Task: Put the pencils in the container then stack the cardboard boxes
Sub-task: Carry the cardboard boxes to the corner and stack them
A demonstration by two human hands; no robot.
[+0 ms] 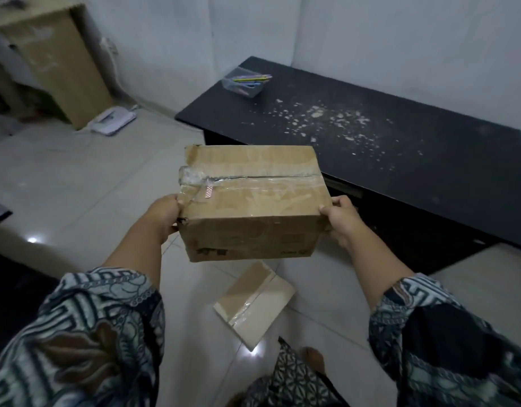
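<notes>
White tiled floor (77,177); taped cardboard box (253,201) aloft between left hand (165,214), right hand (340,220), each gripping an end.

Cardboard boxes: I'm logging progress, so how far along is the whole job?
Done, it seems: the pencils lie in the clear container on the black table. In hand: left hand and right hand grip the big taped box by its ends, in the air. Left: stacking it with the flat box on the floor.
</notes>
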